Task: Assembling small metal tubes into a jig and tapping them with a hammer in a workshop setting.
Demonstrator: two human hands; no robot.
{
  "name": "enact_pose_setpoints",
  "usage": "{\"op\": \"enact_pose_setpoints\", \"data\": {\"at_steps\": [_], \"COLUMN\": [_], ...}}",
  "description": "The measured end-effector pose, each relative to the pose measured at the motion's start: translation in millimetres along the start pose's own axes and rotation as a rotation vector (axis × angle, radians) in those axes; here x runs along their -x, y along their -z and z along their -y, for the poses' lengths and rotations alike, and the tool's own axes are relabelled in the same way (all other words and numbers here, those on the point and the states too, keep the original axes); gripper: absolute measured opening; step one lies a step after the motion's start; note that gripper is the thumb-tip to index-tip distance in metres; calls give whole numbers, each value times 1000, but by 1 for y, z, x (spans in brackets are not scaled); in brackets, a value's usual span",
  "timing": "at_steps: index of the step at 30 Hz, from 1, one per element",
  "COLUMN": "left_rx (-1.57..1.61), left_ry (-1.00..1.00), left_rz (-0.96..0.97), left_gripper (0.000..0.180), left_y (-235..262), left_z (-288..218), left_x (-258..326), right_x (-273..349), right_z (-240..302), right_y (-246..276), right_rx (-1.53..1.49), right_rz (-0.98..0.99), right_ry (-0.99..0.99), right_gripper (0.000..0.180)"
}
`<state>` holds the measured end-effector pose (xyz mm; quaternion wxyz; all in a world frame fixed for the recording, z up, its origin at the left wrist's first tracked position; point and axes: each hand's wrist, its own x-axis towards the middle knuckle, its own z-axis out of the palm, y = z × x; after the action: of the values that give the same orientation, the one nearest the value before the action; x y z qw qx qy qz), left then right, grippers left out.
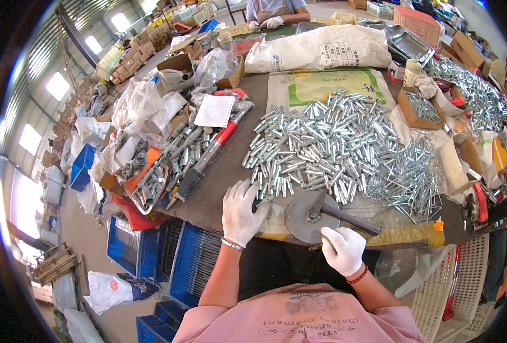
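White gloves cover both my hands. My left hand rests at the near edge of the table, fingers stretched forward and thumb apart. Just right of it lies a round grey metal disc, with an upright plate and a dark rod across its top. My right hand is closed beside the disc's near right edge, below the rod; what its fingers hold, if anything, is hidden. Beyond the disc spreads a big heap of short silver metal sleeves. Thin metal pins or nails are piled at its right.
Left on the table, tools and metal parts lie among plastic bags. A stuffed white sack lies at the back, with another person's gloved hands beyond. Open cardboard boxes stand right. Blue crates and a cream basket sit below.
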<state>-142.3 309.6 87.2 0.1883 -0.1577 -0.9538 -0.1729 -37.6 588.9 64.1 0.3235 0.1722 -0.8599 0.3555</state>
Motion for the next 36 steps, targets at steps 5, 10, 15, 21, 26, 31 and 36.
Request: {"op": "enact_pose_setpoints", "data": {"at_steps": [5,10,15,21,26,31,36], "left_rx": [172,209,158,183,379,412,429], "left_ry": [-127,-63,-162,-120,-156,-211,-232], "left_rz": [-133,-75,-39,-26,-22,-12,72], "left_gripper": [28,18,21,17,20,20,13], "left_y": [-2,-2,-10,-3,15,7,9], "left_z": [-6,8,12,8,-40,-59,-70], "left_x": [-13,-4,-8,-1,9,22,16], "right_x": [0,-11,-12,-5,1,1,17], "right_z": [-1,1,14,-56,-90,-81,-79], "right_y": [3,3,51,134,146,154,165], "right_rx": [67,6,-39,717,942,910,819], "right_rz": [-23,40,33,10,169,318,302], "right_ry": [0,-26,-149,-495,-451,-620,-600], "right_gripper": [29,17,15,4,7,19,18]}}
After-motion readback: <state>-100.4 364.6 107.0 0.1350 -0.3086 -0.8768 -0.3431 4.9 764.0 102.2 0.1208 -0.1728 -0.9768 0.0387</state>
